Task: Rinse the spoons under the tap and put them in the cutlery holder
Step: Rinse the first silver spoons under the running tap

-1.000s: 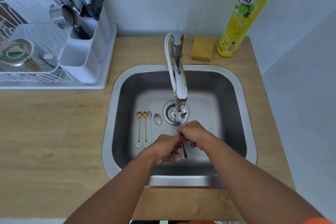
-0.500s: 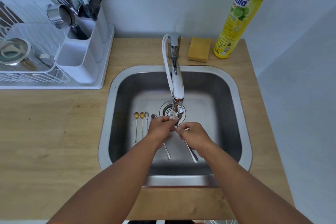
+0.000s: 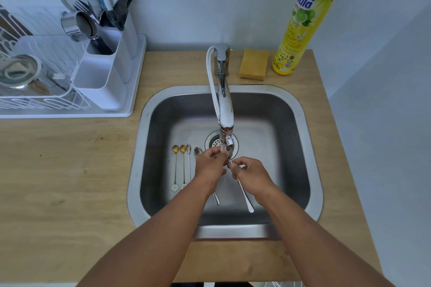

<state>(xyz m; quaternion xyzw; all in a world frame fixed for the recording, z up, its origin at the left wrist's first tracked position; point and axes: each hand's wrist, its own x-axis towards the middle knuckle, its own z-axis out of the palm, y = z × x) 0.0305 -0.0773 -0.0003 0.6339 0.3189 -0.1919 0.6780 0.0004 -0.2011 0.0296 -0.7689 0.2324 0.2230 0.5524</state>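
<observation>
In the head view, both hands are meeting under the spout of the tap (image 3: pixel 224 91) over the sink (image 3: pixel 303 137): the right hand (image 3: pixel 250 173) is pinching the handle of a silver spoon (image 3: pixel 243 191), while the fingers of the left hand (image 3: pixel 210 164) are curling round its bowl end beneath the nozzle. Four more spoons are lying on the sink floor toward its left wall, two gold spoons (image 3: pixel 175 165) side by side, a thin silver spoon (image 3: pixel 188 161) just beside them, and another spoon (image 3: pixel 198 151) partly hidden under the left hand. The white cutlery holder (image 3: pixel 107 70) is standing in the drying rack (image 3: pixel 46 100) at the table's (image 3: pixel 70 182) far left corner, well apart from the sink, with a sponge (image 3: pixel 253 64) and a soap bottle (image 3: pixel 303 23) along the far edge.
</observation>
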